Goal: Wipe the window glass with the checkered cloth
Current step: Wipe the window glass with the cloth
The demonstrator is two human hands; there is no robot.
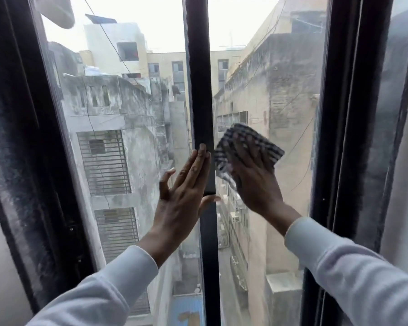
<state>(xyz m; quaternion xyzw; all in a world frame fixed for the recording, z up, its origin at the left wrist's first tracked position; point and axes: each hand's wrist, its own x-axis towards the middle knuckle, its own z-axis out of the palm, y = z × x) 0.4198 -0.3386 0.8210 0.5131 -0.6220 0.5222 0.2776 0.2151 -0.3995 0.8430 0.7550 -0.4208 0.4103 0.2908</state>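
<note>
The right hand (pixel 254 182) presses the checkered cloth (pixel 246 149) flat on the window glass (pixel 280 109), just right of the black middle bar (pixel 199 90). The left hand (pixel 184 191) is open, fingers straight, resting against that bar and holding nothing.

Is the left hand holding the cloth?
No, the left hand lies flat and empty along the centre bar, while the right hand presses the cloth to the glass.

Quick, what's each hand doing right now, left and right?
Left hand: open, flat against the centre frame bar, holding nothing.
Right hand: pressing the checkered cloth against the glass.
</note>
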